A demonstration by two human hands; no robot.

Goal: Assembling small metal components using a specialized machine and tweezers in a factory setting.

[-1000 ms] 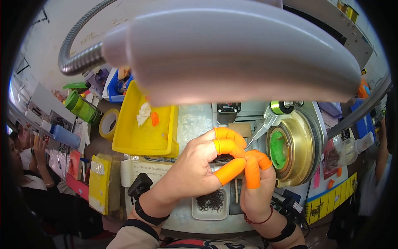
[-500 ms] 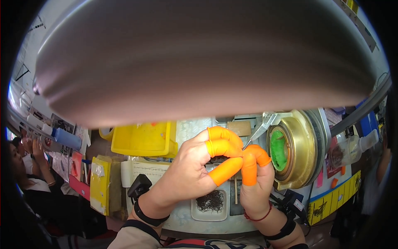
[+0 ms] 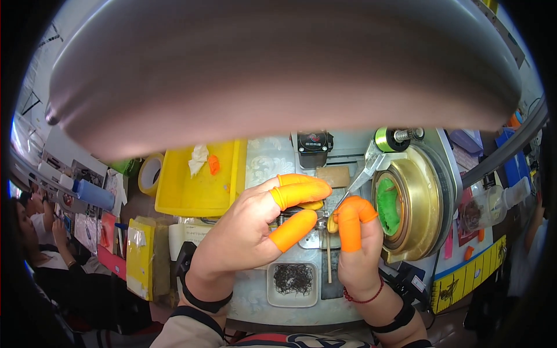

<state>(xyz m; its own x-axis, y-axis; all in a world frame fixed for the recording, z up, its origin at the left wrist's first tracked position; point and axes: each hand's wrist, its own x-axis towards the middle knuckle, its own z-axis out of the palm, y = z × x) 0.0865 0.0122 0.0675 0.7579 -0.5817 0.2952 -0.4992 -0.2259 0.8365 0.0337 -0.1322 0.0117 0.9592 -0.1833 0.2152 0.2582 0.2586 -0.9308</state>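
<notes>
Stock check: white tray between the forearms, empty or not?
Not empty: the white tray holds a tangle of thin dark pieces, its white floor showing around them.

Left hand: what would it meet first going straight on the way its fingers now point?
Likely the tapered silver metal arm, just right of the left hand's orange-covered fingers; depth is unclear, so they might pass over it.
</notes>
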